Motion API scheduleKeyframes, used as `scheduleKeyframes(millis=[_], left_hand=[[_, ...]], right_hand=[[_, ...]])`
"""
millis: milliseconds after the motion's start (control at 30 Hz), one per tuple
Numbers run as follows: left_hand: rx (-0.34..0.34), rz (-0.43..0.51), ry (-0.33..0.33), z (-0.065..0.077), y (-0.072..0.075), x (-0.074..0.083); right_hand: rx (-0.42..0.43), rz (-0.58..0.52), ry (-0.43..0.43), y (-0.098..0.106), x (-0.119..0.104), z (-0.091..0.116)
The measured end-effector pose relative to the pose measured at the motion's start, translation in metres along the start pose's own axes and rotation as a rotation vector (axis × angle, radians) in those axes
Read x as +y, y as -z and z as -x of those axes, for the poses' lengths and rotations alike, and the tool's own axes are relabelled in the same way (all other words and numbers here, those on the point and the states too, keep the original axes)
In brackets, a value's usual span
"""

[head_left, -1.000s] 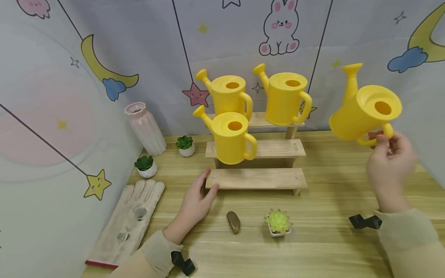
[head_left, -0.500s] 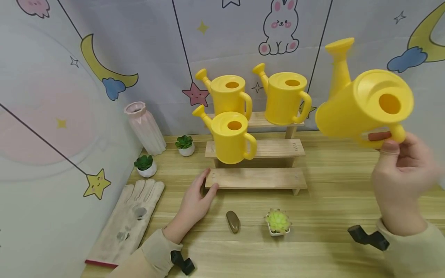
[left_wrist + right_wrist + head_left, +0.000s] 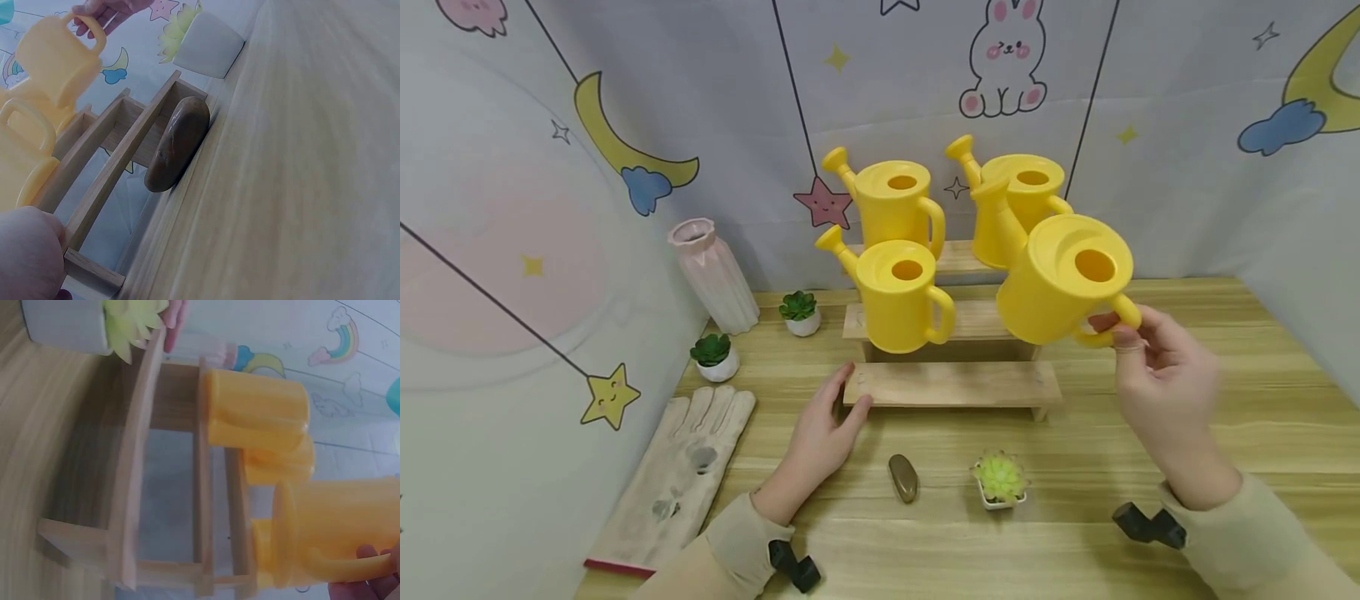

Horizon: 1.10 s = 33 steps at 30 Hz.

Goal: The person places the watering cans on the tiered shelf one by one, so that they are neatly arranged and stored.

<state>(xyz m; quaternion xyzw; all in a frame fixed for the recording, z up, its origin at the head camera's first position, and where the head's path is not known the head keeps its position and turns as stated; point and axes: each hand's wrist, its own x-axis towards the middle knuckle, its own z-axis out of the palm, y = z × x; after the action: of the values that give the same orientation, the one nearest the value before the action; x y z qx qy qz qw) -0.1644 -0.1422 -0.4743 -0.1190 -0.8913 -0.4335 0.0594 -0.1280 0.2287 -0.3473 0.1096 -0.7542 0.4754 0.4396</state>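
Note:
In the head view my right hand pinches the handle of a yellow watering can. That can is tilted in the air in front of the right side of a three-step wooden shelf. Its body partly hides another watering can on the top step. A third watering can stands at the left of the top step, and one more watering can stands at the left of the middle step. My left hand holds the left end of the bottom step between thumb and fingers.
A brown stone and a pale green succulent lie in front of the shelf. To the left are two small potted plants, a pink-white vase and a hand-shaped board. A printed cloth hangs behind.
My right hand first lifted the watering can nearer the camera, then moved it left and down to the front of the shelf's right side. My left hand stays put.

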Motion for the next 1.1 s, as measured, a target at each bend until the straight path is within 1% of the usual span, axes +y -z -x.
scheduleKeyframes(millis=[167,300,467,667,867,1100], left_hand=[[0.008,0.002,-0.011,0.0,0.0,0.002],[0.013,-0.001,-0.014,0.001,0.0,0.002],[0.009,-0.004,-0.014,0.0,0.0,0.002],[0.007,-0.001,-0.014,0.0,0.0,0.001],[0.001,-0.004,-0.002,0.0,0.0,0.001],[-0.004,-0.007,0.012,0.0,0.0,0.001]], right_hand=[[-0.076,0.057,-0.032,-0.005,0.016,0.007],[-0.11,0.062,-0.046,-0.009,0.022,0.01],[-0.122,0.07,-0.041,-0.012,0.024,0.011],[-0.135,0.112,-0.027,-0.015,0.023,0.01],[-0.156,0.152,-0.064,-0.017,0.025,0.008],[-0.163,0.159,-0.086,-0.019,0.028,0.008]])
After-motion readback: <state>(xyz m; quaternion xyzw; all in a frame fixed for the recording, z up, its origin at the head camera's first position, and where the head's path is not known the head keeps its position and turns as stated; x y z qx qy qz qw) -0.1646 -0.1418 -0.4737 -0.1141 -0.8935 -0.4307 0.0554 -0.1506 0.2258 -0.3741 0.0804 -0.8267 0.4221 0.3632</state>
